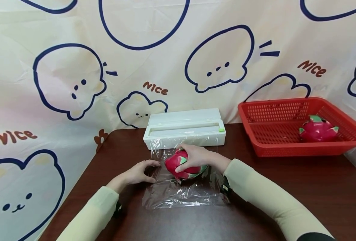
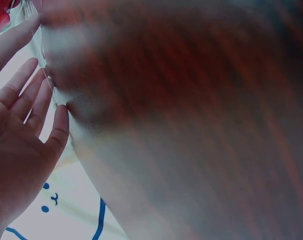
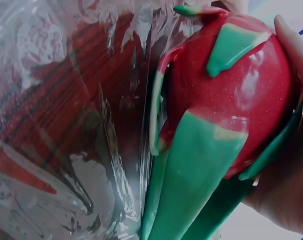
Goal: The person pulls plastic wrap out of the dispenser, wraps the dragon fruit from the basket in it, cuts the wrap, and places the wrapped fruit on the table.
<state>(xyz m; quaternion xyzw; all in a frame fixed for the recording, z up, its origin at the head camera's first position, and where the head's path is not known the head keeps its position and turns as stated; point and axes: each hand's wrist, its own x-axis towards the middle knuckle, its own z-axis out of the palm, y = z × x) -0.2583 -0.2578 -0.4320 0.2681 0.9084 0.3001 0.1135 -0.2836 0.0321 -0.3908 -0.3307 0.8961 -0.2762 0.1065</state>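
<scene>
A red dragon fruit point(image 1: 172, 163) with green scales lies on a sheet of clear cling film point(image 1: 181, 197) in the middle of the table. My right hand point(image 1: 196, 156) grips it from above, fingers on the far side and thumb on the near side. The right wrist view shows the dragon fruit point(image 3: 231, 95) close up beside the crinkled film point(image 3: 91, 150). At the film's left edge, my left hand point(image 1: 138, 173) has thumb and fingers spread apart. In the left wrist view, the fingers of the left hand point(image 2: 21, 130) are fairly straight, their tips near the film's edge.
Behind the film stands a white cling film box point(image 1: 184, 142) with its lid raised, film trailing from its front. At the back right, a red plastic basket point(image 1: 265, 150) holds another dragon fruit point(image 1: 317, 130). A printed cloth point(image 1: 171, 67) hangs behind the dark wooden table point(image 1: 289, 180).
</scene>
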